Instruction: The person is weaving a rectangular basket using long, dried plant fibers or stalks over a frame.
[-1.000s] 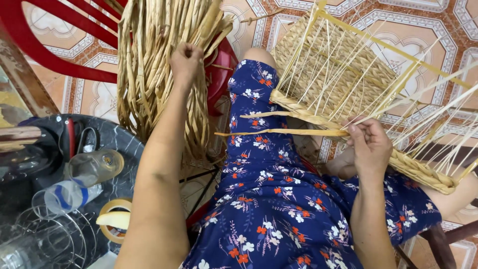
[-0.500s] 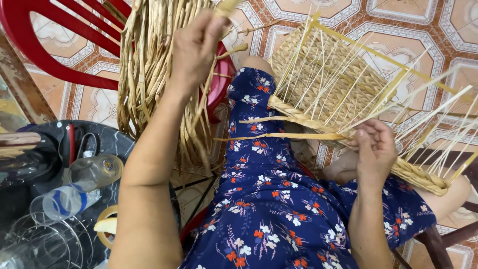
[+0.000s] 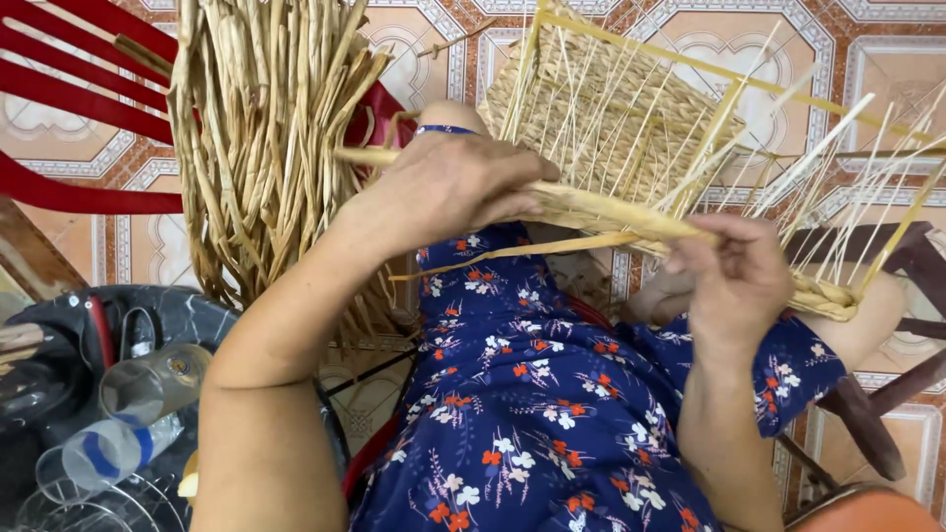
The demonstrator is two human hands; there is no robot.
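Observation:
A half-woven straw basket (image 3: 611, 108) with upright stakes rests across my lap, its woven rim toward me. My left hand (image 3: 448, 187) is closed around a dried straw strand (image 3: 374, 156) and lays it along the rim. My right hand (image 3: 734, 276) pinches the rim and that strand further right. A second loose strand (image 3: 512, 249) runs under both hands. A thick bundle of dried straw (image 3: 261, 148) hangs over a red plastic chair (image 3: 69, 108) to my left.
A dark round tray (image 3: 59, 325) at lower left holds a glass jar (image 3: 148, 384), a plastic bottle (image 3: 108, 453) and a wire rack. Patterned floor tiles (image 3: 788, 59) lie beyond. A dark wooden stool leg (image 3: 867, 424) sits at the right.
My left hand came away from the straw bundle with a strand and moved right to the basket rim. My right hand stayed on the rim.

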